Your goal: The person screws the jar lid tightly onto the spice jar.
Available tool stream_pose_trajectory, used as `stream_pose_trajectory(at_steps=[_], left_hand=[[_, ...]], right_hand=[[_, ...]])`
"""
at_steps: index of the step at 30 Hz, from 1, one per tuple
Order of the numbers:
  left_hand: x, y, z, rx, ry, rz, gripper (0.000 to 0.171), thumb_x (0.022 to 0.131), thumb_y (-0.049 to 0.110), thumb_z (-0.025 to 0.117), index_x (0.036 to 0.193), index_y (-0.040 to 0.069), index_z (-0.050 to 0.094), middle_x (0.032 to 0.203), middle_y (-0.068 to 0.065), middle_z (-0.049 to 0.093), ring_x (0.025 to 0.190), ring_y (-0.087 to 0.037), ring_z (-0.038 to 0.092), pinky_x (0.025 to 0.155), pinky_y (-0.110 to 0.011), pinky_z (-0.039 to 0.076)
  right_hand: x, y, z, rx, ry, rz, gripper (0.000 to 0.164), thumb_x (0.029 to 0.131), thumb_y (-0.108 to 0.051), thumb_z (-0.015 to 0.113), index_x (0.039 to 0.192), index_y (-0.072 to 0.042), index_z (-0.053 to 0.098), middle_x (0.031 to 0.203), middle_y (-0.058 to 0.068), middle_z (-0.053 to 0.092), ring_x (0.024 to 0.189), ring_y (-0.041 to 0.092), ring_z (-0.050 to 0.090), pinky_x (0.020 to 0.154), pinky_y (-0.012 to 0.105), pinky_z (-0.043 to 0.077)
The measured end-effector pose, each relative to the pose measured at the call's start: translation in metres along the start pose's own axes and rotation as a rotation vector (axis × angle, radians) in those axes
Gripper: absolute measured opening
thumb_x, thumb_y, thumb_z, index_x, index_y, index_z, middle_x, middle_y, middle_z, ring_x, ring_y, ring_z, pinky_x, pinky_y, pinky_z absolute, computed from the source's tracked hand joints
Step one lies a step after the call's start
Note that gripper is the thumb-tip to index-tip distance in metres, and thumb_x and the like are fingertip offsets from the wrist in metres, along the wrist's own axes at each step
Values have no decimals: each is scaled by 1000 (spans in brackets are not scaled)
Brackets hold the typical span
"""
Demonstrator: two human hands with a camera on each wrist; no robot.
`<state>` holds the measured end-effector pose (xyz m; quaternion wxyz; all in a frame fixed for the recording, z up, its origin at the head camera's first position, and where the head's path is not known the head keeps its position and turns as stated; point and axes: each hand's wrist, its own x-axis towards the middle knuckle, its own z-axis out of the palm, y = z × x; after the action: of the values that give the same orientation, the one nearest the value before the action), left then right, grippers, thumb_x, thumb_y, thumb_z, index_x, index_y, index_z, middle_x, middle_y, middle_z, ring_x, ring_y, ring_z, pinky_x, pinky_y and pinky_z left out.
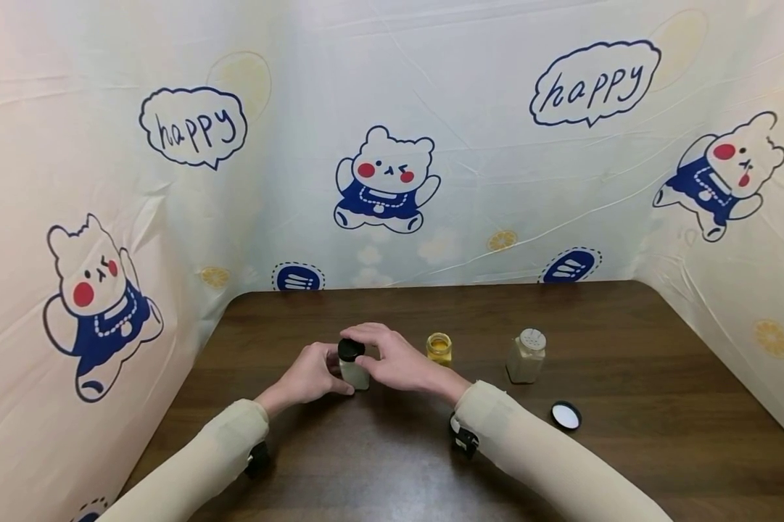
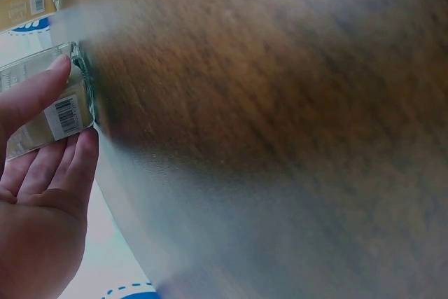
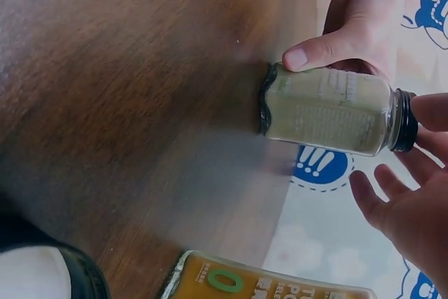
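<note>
A glass spice jar [image 3: 325, 108] with pale greenish powder and a black lid [image 1: 350, 350] stands upright on the table. My left hand [image 1: 310, 375] grips its lower body, the thumb [image 2: 52, 78] near the base and the fingers on the other side. My right hand [image 1: 388, 355] holds the black lid from above between thumb and fingers; in the right wrist view other fingers stretch out beside the jar. The lid sits on the jar's neck.
Just right of my right hand stands a lidless jar of yellow powder [image 1: 439, 355]. Farther right is a jar with a perforated shaker top [image 1: 526, 357]. A black lid with white lining [image 1: 566, 415] lies nearby on the brown table [image 1: 378, 464]. Printed cloth [image 1: 483, 181] hangs behind.
</note>
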<state>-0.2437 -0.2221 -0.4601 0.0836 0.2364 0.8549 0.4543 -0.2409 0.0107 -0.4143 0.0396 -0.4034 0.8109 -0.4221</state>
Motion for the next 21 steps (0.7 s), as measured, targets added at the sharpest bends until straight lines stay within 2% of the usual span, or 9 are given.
stream_pose_trajectory(at_steps=[10,21], left_hand=[[-3,4,-1,-21,0,12,48,76,-3,93,120,0,75,109,-8,77,101,-24,75,87,-33,61],[-2,3,0,-21,-7,-6,47,76,-4,92,120,2,75,109,-6,77,101,-21,75,87,-32,61]], right_hand=[[2,-1,0,1,-16,14,46,105,2,57,150,-6,58,152,9,55,148,25,40,120,45,36],[0,-2,0,-34,12,44,45,105,-6,64,150,-9,59,149,7,57,142,25,45,115,45,42]])
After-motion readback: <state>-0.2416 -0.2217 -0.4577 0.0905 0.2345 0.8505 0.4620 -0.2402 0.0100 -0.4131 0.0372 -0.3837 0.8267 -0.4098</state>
